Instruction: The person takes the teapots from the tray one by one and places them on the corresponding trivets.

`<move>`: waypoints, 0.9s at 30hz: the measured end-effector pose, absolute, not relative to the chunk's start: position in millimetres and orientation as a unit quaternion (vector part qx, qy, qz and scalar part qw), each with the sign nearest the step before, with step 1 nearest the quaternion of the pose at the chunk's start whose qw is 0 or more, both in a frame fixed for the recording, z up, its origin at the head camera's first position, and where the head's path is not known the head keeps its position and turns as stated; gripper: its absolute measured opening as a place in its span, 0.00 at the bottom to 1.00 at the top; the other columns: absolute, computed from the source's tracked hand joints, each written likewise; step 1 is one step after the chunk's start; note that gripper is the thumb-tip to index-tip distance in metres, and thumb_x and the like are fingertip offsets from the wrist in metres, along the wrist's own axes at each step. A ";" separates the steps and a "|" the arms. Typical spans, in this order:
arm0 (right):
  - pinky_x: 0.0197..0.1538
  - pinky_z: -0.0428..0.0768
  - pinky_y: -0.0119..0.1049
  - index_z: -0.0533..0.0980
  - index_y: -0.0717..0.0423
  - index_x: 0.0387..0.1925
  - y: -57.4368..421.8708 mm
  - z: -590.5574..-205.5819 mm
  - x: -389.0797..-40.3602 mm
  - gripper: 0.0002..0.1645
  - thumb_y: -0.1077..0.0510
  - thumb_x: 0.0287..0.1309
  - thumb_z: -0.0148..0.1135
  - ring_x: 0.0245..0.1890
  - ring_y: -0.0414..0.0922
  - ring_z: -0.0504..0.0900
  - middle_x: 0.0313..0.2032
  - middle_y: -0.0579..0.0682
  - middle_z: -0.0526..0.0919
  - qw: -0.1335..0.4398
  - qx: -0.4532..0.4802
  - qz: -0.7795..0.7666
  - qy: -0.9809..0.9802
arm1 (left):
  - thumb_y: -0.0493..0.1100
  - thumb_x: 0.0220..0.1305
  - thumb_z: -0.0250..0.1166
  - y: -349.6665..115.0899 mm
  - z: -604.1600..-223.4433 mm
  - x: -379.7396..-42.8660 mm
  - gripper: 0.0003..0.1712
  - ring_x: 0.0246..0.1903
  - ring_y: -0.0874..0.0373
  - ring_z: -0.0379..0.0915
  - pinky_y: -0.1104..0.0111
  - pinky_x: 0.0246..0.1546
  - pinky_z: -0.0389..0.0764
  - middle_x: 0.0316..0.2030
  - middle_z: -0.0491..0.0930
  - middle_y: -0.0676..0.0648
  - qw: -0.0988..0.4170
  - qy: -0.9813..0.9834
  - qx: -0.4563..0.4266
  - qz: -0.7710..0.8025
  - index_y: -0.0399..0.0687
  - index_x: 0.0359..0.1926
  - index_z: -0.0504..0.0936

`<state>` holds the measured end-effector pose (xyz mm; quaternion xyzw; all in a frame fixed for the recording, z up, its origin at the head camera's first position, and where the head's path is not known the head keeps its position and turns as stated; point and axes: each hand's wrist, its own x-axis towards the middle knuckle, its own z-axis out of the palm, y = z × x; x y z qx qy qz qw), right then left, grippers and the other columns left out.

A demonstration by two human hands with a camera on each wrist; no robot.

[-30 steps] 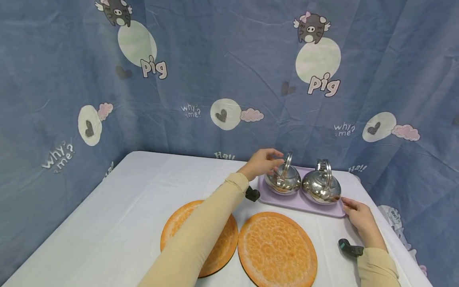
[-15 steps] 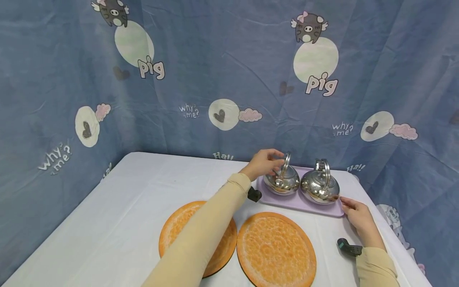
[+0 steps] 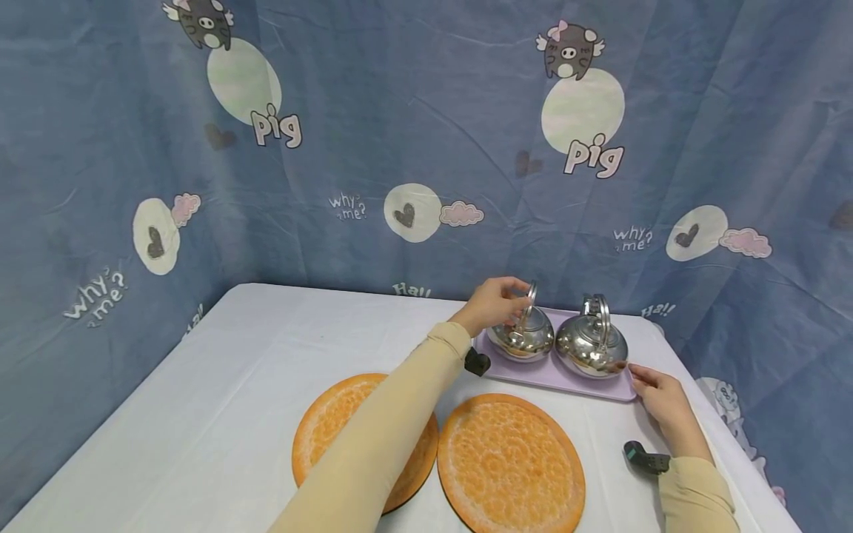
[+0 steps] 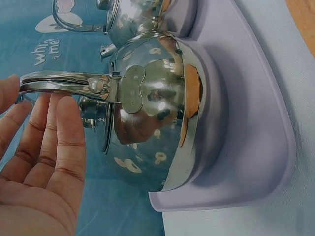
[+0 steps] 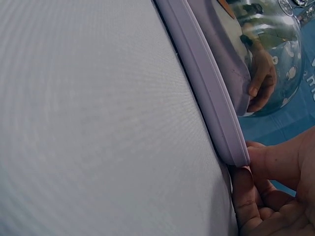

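Note:
Two shiny steel kettles stand side by side on a lilac tray [image 3: 553, 379]. At the left kettle [image 4: 147, 98], my left hand [image 3: 493, 302] has its fingertips at the upright handle [image 4: 64, 82]. The thumb tip meets the handle's outer end, and the other fingertips are partly hidden by the handle. The right kettle [image 3: 593, 346] is not touched. My right hand [image 3: 665, 406] pinches the tray's near right corner [image 5: 238, 155], with the thumb at its rim and fingers underneath. Both kettles still sit on the tray.
Two round orange-brown mats lie nearer on the white table [image 3: 233, 414]. The left mat [image 3: 333, 422] is partly covered by my left sleeve; the right mat [image 3: 512, 463] is in full view beside it. A blue printed curtain [image 3: 346, 148] hangs behind the table.
The whole head view shifts slightly to the left. My hands, the tray and the kettles keep nearly the same places; the left hand sits marginally closer against the handle.

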<state>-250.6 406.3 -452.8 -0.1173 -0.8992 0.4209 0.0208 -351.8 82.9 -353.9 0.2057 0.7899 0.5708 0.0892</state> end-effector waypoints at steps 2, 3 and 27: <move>0.39 0.69 0.15 0.63 0.72 0.69 406.0 -452.3 -250.4 0.28 0.65 0.72 0.46 0.57 0.48 0.72 0.64 0.72 0.71 0.021 -0.118 0.423 -0.898 | 0.44 0.69 0.66 83.8 -353.8 -351.8 0.19 0.35 0.56 0.83 0.55 0.44 0.88 0.34 0.83 0.47 0.089 0.790 0.204 0.571 0.48 0.59 0.80; 0.39 0.70 0.15 0.64 0.72 0.69 405.8 -452.2 -250.3 0.28 0.65 0.72 0.46 0.53 0.44 0.74 0.64 0.72 0.71 0.022 -0.119 0.424 -0.898 | 0.44 0.69 0.66 84.1 -353.8 -351.7 0.19 0.35 0.56 0.83 0.57 0.43 0.88 0.34 0.83 0.47 0.089 0.791 0.202 0.571 0.49 0.59 0.80; 0.37 0.70 0.13 0.63 0.73 0.69 405.1 -452.0 -250.2 0.28 0.65 0.72 0.47 0.45 0.32 0.70 0.63 0.72 0.72 0.022 -0.119 0.433 -0.893 | 0.40 0.71 0.63 90.6 -349.6 -352.1 0.20 0.35 0.56 0.82 0.65 0.40 0.86 0.44 0.85 0.42 0.112 0.783 0.192 0.581 0.41 0.61 0.78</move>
